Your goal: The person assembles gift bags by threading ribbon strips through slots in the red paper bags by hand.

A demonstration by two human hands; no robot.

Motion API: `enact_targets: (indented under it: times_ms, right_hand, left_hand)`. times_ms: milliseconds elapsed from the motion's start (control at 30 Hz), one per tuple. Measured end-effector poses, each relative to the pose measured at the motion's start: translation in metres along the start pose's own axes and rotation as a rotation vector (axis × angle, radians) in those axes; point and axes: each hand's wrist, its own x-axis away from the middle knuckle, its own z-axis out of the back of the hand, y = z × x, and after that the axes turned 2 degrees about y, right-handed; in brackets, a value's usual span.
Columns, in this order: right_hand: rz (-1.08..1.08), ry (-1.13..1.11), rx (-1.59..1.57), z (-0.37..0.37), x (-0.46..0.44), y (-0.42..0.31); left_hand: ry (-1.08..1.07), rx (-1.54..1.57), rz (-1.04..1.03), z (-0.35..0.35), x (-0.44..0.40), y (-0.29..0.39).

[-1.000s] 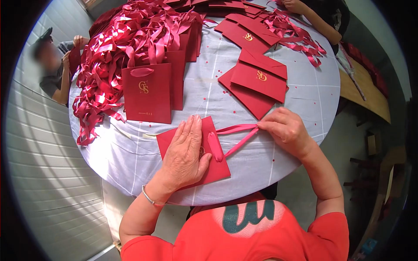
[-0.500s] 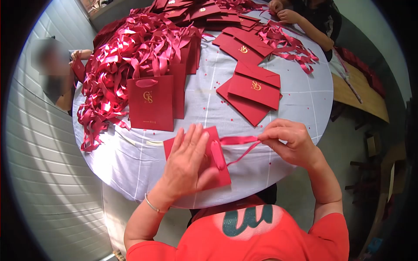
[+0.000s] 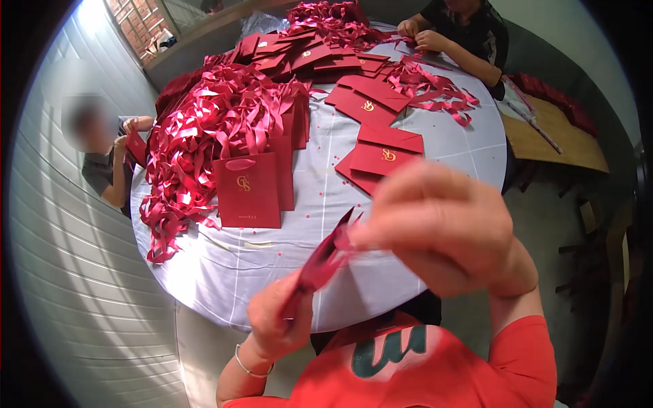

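Observation:
My left hand (image 3: 277,314) grips a red paper gift bag (image 3: 314,270) by its lower end, tilted and raised over the table's near edge. At the bag's upper end, my right hand (image 3: 445,228) has its fingers curled in a pinch, blurred by motion. A pink ribbon (image 3: 344,256) shows as a smear by those fingertips, and its far end is hidden. Beyond my hands, a red bag with a gold logo (image 3: 249,194) stands upright, with other bags behind it. Flat red bags (image 3: 386,160) lie partly behind my right hand.
A heap of pink ribbons (image 3: 218,115) covers the left of the round white-clothed table (image 3: 313,177). More red bags (image 3: 306,58) are piled at the back. One person (image 3: 469,37) works at the far right, another (image 3: 102,170) at the left. Small red bits dot the cloth.
The bag has been lifted off the table and turned up on edge. My left hand went from lying flat on it to gripping it. My right hand has moved in close to the bag.

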Motion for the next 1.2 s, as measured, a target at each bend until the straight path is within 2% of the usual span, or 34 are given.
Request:
enact_targets:
  times_ms: [33,67,100,133,167,233,267,333,367,500,567,667,700,767,800,833,967,1033,1067,1200]
  right_hand:
    - [0.124,0.058,0.042,-0.005,-0.011,0.017]
    - [0.105,0.04,0.11,-0.007,-0.019,0.033]
    - [0.055,0.013,0.136,-0.013,-0.026,0.05]
    - [0.037,-0.026,0.167,-0.021,-0.026,0.078]
    - [-0.095,-0.036,0.192,-0.029,-0.021,0.099]
    - [-0.198,-0.03,0.421,-0.036,0.004,0.139]
    - [-0.235,-0.036,0.52,-0.03,0.018,0.15]
    - [-0.365,0.022,0.471,-0.012,0.044,0.16]
    - [-0.472,0.039,0.42,-0.001,0.058,0.162]
    - [-0.693,0.22,0.477,0.045,0.114,0.186]
    - [-0.776,0.272,0.549,0.066,0.134,0.204]
    - [-0.854,0.234,0.693,0.089,0.143,0.226]
    - [-0.85,0.234,0.706,0.093,0.146,0.241]
    - [-0.605,0.124,0.856,0.099,0.149,0.267]
    - [-0.703,0.086,0.821,0.097,0.14,0.273]
    - [-0.696,0.082,0.828,0.094,0.134,0.284]
    - [-0.667,-0.081,0.896,0.076,0.112,0.317]
    - [-0.791,-0.122,1.157,0.069,0.101,0.326]
    - [-0.778,-0.068,1.177,0.068,0.102,0.335]
    - [-0.629,-0.138,1.154,0.079,0.106,0.351]
  left_hand:
    - [0.031,0.147,0.103,0.001,-0.001,-0.001]
    - [-0.02,0.214,0.189,0.004,-0.009,-0.002]
    - [-0.071,0.281,0.276,0.006,-0.019,-0.005]
    - [0.031,0.449,0.463,-0.004,-0.022,-0.011]
    - [-0.004,0.519,0.569,-0.01,-0.029,-0.02]
    - [-0.029,0.325,0.406,-0.028,-0.017,-0.056]
    - [-0.098,0.134,0.524,-0.022,-0.019,-0.042]
    - [-0.064,-0.287,0.209,-0.022,-0.009,-0.049]
    - [-0.027,-0.381,0.123,-0.02,-0.009,-0.046]
    - [-0.128,-0.287,0.077,-0.017,-0.027,-0.045]
    - [-0.308,-0.267,-0.033,-0.021,-0.044,-0.045]
    - [-0.315,-0.318,-0.179,-0.039,-0.07,-0.042]
    - [-0.331,-0.359,-0.245,-0.044,-0.078,-0.042]
    - [-0.332,-0.357,-0.289,-0.053,-0.087,-0.045]
    - [-0.422,-0.366,-0.223,-0.056,-0.088,-0.047]
    - [-0.51,-0.373,-0.156,-0.06,-0.087,-0.05]
    - [-0.399,-0.327,-0.21,-0.067,-0.08,-0.06]
    - [-0.372,-0.307,-0.225,-0.067,-0.079,-0.063]
    - [-0.351,-0.29,-0.243,-0.066,-0.079,-0.065]
    - [-0.347,-0.327,-0.25,-0.067,-0.075,-0.068]
